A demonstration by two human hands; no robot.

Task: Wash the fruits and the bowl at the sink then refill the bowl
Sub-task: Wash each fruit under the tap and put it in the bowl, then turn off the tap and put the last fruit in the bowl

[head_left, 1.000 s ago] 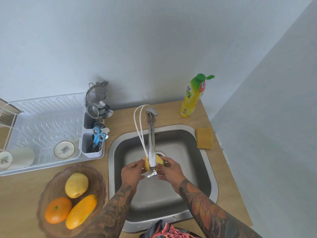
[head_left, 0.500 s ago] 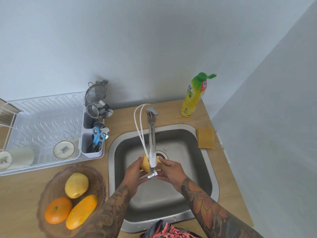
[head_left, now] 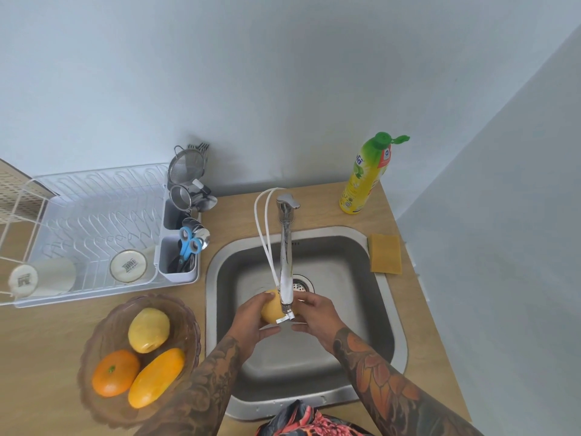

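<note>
Over the sink (head_left: 382, 309), a yellow fruit (head_left: 273, 307) sits under the tap spout (head_left: 286, 269), between both hands. The left hand (head_left: 251, 322) has its grip curled around the fruit's left side; the right hand (head_left: 314, 314) holds the right side, partly hidden by the spout. The bowl (head_left: 94, 350) stands on the bench (head_left: 41, 366), left of the sink, with three fruits inside.

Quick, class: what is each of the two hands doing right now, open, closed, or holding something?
Left hand: curled round the yellow fruit, holding it under the tap.
Right hand: fingers on the same fruit; how it grips, the tap hides.
</note>
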